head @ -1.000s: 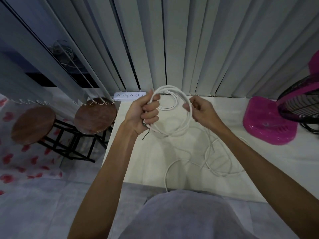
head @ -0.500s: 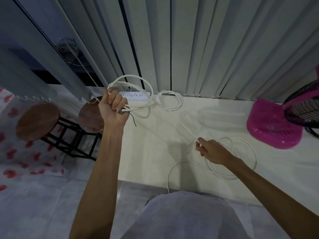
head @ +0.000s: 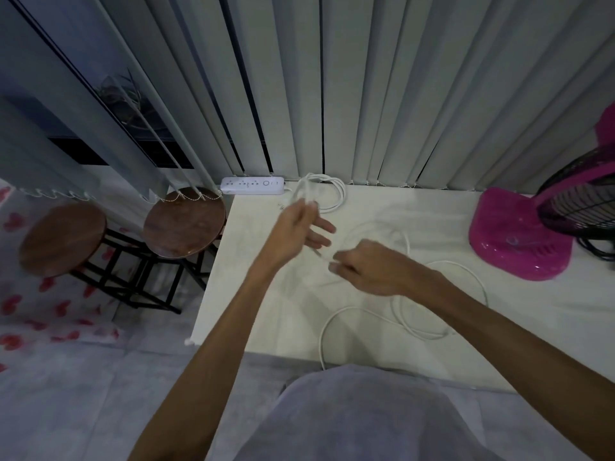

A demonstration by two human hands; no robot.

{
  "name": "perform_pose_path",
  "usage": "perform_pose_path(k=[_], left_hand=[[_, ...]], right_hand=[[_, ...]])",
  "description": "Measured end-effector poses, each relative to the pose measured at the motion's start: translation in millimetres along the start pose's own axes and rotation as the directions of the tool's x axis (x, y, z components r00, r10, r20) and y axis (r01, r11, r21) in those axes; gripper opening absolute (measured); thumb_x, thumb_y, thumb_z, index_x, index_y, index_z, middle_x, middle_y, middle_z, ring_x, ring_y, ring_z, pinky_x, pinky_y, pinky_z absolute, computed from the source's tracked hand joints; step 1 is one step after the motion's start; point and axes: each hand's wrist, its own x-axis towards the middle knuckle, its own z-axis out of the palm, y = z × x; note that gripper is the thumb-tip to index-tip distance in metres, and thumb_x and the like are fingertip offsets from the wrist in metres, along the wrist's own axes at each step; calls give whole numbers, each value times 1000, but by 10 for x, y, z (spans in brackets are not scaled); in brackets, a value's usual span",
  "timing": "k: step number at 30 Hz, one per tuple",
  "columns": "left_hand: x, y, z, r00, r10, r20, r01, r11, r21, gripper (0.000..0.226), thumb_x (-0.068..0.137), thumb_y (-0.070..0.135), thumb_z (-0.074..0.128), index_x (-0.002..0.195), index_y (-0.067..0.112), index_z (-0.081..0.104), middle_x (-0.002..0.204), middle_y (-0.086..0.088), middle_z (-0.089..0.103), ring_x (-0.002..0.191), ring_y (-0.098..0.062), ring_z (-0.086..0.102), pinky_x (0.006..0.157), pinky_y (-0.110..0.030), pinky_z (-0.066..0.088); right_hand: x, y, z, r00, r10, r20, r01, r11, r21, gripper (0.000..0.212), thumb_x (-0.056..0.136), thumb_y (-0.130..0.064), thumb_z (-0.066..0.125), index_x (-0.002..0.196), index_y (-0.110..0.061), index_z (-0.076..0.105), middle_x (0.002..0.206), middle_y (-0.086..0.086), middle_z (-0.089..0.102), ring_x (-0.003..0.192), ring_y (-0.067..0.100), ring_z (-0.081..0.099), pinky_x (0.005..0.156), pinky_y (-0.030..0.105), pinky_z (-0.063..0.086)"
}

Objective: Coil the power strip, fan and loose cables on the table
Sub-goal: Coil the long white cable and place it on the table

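A white power strip lies at the table's far left corner, and a small coil of its white cable rests beside it. My left hand hovers just in front of them. Thumb and forefinger pinch blurred cable loops while the other fingers stretch out. My right hand is close by to the right, pinching the same cable at its fingertips. Loose cable loops trail over the table toward the front edge. The pink fan stands at the right.
The white table backs onto grey vertical blinds. Two round wooden stools stand on the floor left of the table. The fan's dark grille overhangs the right end, with a dark cord behind it.
My left hand has come down from the raised far-left spot to just in front of the power strip. My right hand has moved up and left until it nearly meets it.
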Motion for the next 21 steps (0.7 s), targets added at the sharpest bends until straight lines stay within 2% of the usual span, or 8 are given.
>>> perform_pose_path(k=[2,5,7,9,12,14,17,21], left_hand=[[-51,-28,94,997,4,78,-11,996,92,38,106,33,40,92,-1,49,71,-1,73,56,-27,69,53,-33,51],[-52,54,149,996,13,83,-22,993,117,43,104,40,41,79,6,50,54,0,57,38,-19,50,41,-23,38],[2,129,175,997,-20,77,6,985,175,42,104,40,41,77,9,49,54,-4,51,36,-15,40,39,-21,32],[42,184,180,995,-57,87,30,958,284,42,104,41,40,78,10,52,55,-6,56,38,-16,41,41,-22,33],[27,232,141,989,-119,91,76,923,377,59,96,59,43,84,3,56,53,1,54,41,-12,42,41,-23,35],[-10,258,74,980,-153,125,99,927,362,66,85,70,50,81,5,58,49,5,45,41,-11,38,41,-21,34],[-59,283,-57,941,-229,248,158,948,275,47,78,62,70,64,21,49,49,4,36,42,-13,29,40,-19,27],[-116,289,-189,876,-271,399,228,962,154,42,80,42,76,65,21,43,51,5,28,42,-12,20,41,-19,19]], right_hand=[[40,6,-241,985,-59,-163,59,998,-5,24,99,-38,51,98,-23,69,67,5,65,75,30,65,69,37,48],[44,64,-408,951,-86,-298,112,991,73,16,93,-40,62,94,-28,72,55,-11,51,57,12,52,60,34,46],[64,99,-367,926,-113,-359,126,992,12,20,90,-47,62,99,-29,68,62,-11,58,60,10,54,58,32,45],[91,210,-316,891,-80,-446,84,996,-9,34,84,-55,65,102,-28,55,69,-13,59,62,7,54,58,31,46],[104,532,-236,875,-123,-469,70,989,-128,38,82,-41,74,104,-23,50,86,-15,54,75,8,51,65,34,47],[97,780,-145,887,-126,-443,-22,949,-313,38,78,-27,79,109,-17,57,102,0,59,92,24,54,76,39,43],[54,1005,42,843,22,-538,-199,941,-274,38,84,-9,73,119,-13,58,103,9,62,97,33,56,79,42,45],[15,1067,108,671,136,-729,-347,926,-146,22,93,-29,61,108,-12,63,86,9,58,81,31,53,63,41,49]])
